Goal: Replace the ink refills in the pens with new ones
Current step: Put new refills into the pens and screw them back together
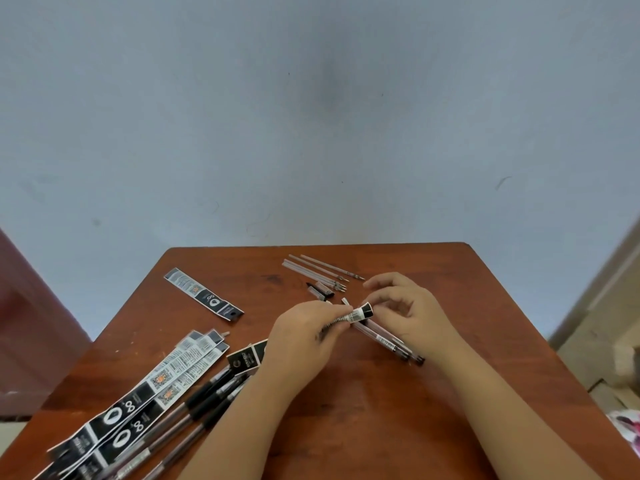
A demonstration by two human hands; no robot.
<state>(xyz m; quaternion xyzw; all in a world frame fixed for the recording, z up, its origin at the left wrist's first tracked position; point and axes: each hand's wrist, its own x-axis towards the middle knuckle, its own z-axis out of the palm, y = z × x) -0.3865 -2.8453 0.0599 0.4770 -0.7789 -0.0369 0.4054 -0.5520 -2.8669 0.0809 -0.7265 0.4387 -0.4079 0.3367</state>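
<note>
Over the wooden surface (pixel 346 410), the left hand (pixel 304 337) and right hand (pixel 412 313) both pinch a packaged refill (pixel 358 314), fingers clamped on its opposite ends.

Bare table (pixel 363 403) lying open between forearms; pens (pixel 207 393) and wrappers (pixel 145 386) crowding left, refills (pixel 318 270) blocking far edge.

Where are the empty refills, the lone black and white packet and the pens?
Empty refills (pixel 320 270): head view, middle of the clear tubes at the table's far side.
Lone packet (pixel 204 294): head view, its printed middle.
Pens (pixel 207 393): head view, a black grip.
</note>
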